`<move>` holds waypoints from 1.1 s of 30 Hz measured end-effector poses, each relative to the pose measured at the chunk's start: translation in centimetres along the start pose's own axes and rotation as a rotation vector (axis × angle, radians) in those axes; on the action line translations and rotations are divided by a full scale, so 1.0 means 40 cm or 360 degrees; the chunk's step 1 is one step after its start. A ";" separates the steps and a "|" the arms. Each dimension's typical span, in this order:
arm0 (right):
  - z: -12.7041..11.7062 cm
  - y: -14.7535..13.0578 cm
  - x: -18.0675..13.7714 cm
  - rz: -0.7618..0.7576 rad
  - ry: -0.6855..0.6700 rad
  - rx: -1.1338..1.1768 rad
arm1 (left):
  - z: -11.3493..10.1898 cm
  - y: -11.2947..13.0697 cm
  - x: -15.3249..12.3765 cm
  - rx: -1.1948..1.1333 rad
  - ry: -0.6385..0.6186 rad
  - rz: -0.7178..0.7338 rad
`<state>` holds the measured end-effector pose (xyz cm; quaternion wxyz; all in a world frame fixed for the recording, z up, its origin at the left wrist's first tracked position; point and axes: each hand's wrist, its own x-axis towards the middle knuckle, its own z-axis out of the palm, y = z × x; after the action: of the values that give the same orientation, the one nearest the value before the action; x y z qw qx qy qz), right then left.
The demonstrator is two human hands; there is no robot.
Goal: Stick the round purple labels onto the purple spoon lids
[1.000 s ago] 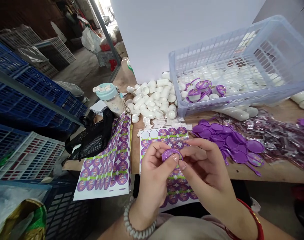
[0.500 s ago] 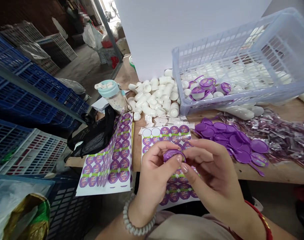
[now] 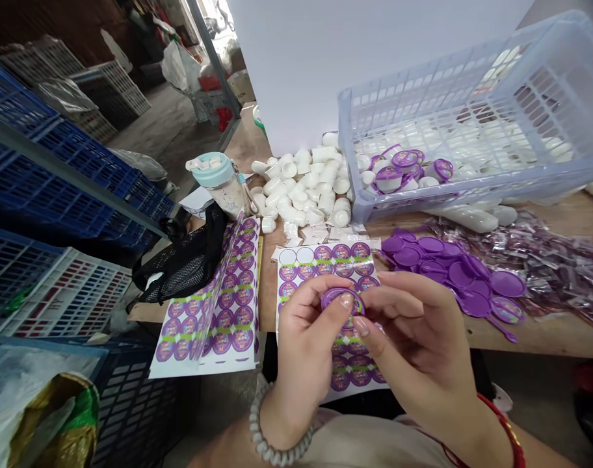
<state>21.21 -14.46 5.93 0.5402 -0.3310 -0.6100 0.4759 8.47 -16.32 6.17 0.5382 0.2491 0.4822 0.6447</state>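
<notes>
Between both hands is a round purple lid [image 3: 331,297] with a printed sticker on its face. My left hand [image 3: 309,348] is closed around its left side, the thumb pressed flat on top. At its right edge, my right hand [image 3: 418,344] grips with curved fingertips and thumb. Below the hands lies a sheet of round purple stickers [image 3: 342,380], with two blank circles at its top left. Purple lids [image 3: 465,276] are heaped to the right of my right hand; a narrow handle sticks out of the heap.
White cups [image 3: 306,188] are piled behind the sheet. A translucent crate [image 3: 472,188] at the back right holds white cups, some purple-lidded. Small clear packets [image 3: 545,273] lie right. More sticker sheets [image 3: 228,325], a black mesh bag [image 3: 184,266] and a tumbler [image 3: 223,185] stand left.
My left thumb has shifted slightly over the lid, and the lid's face is tilted a little more toward me. Both hands keep their hold.
</notes>
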 end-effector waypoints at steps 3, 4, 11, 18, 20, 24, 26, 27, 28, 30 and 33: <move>0.003 -0.001 -0.003 -0.0001 0.0016 -0.0007 | 0.003 -0.005 0.000 -0.0023 0.0019 0.0014; 0.003 -0.001 -0.004 -0.0004 0.0020 -0.0013 | 0.004 -0.006 -0.001 -0.0028 0.0026 0.0016; 0.007 0.011 -0.012 -0.0034 0.0052 -0.0067 | 0.008 -0.022 -0.006 0.0003 0.0107 0.0023; 0.013 0.021 -0.014 -0.0068 0.0130 -0.0083 | 0.016 -0.027 -0.008 0.0028 0.0169 0.0030; 0.013 0.020 -0.011 -0.0025 0.0139 -0.0040 | 0.018 -0.026 -0.006 0.0046 0.0192 0.0032; 0.007 0.015 -0.004 0.0173 0.0179 0.0131 | 0.022 -0.012 -0.003 -0.0038 0.0158 -0.0006; 0.002 0.010 -0.002 0.0264 0.0191 0.0224 | 0.024 0.002 -0.003 -0.0129 0.0068 -0.0035; -0.001 0.008 -0.002 0.0307 0.0192 0.0268 | 0.025 0.010 -0.004 -0.0165 0.0015 -0.0042; -0.004 0.005 -0.003 0.0346 0.0195 0.0309 | 0.026 0.018 -0.005 -0.0192 -0.0039 -0.0047; -0.010 -0.004 -0.005 0.0409 0.0191 0.0382 | 0.026 0.032 -0.011 -0.0232 -0.0125 -0.0069; -0.018 -0.021 -0.012 0.0447 0.0183 0.0465 | 0.027 0.046 -0.023 -0.0294 -0.0206 -0.0134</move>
<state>22.08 -15.01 6.55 0.5446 -0.3576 -0.4505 0.6104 8.82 -16.73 8.42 0.6155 0.2192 0.3951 0.6458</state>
